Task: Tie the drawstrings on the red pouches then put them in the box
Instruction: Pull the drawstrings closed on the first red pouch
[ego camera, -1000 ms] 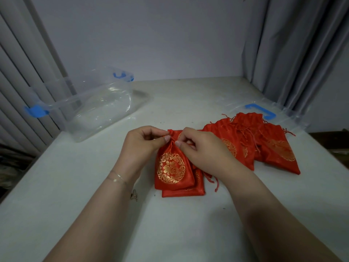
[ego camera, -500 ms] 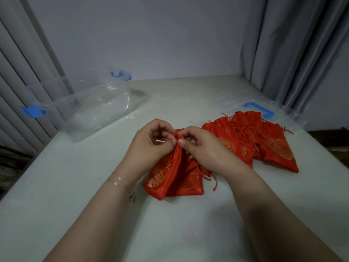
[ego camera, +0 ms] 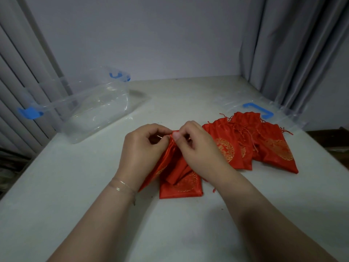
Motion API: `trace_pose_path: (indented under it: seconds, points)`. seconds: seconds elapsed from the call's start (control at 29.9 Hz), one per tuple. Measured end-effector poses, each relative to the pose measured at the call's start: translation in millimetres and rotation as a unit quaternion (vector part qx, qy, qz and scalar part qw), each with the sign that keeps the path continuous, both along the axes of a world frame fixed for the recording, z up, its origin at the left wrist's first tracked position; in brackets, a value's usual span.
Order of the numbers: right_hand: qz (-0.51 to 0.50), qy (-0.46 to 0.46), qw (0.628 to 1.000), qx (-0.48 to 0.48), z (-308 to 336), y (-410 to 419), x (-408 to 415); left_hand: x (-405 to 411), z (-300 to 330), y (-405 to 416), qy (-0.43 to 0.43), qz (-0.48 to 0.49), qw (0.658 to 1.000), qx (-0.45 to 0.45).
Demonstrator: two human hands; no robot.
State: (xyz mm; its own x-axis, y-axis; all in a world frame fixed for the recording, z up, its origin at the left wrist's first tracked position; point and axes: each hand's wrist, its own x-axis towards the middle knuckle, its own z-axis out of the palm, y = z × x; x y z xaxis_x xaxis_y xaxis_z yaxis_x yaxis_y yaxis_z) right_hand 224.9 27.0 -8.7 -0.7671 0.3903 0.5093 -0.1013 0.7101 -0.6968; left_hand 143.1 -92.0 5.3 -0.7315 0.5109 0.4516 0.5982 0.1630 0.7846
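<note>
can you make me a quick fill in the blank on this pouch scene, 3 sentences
1. Both hands, the left hand and the right hand, pinch the gathered top of a ____ pouch.
2. The clear plastic box has clips coloured ____.
3. The held pouch lies over another pouch on the white ____.

Missing words: red; blue; table

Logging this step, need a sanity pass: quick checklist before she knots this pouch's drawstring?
1. Both hands on the pouch neck: ok, left hand and right hand pinch the top of the held pouch.
2. Neck cinched: ok, fabric is gathered.
3. Knot tied: cannot tell, fingers hide the cord.
4. Box open and free to take it: ok, lid lies apart.
5. Spare pouch under the held one: not ok, may drag along.
</note>
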Motion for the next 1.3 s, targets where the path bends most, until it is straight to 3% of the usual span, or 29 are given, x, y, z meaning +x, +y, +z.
trace_pose_path:
  seconds: [0.1,0.2,0.47,0.7,0.94,1.17,1.3]
  points:
    - [-0.039,0.012,0.998,-0.047,1,4,-3,-1,-4,2,0.119,-0.009,0.993,0.014]
    - [0.004,-0.002,0.984,-0.176,5,7,-1,-4,-8,3,0.197,-0.025,0.980,0.019]
    - [0.047,-0.061,0.972,-0.222,9,17,2,-8,-18,7,0.264,0.005,0.964,-0.028]
    - [-0.042,-0.078,0.994,-0.070,7,11,2,-9,-20,9,0.305,0.046,0.949,-0.067]
    - [-0.094,-0.100,0.989,0.051,9,12,4,-15,-14,5,0.259,0.010,0.961,-0.099]
    - [-0.087,-0.102,0.986,0.098,9,6,3,-25,-11,1,0.253,-0.049,0.957,-0.135]
    - [-0.046,-0.049,0.997,0.034,5,4,3,-32,-14,-1,0.197,-0.065,0.968,-0.139]
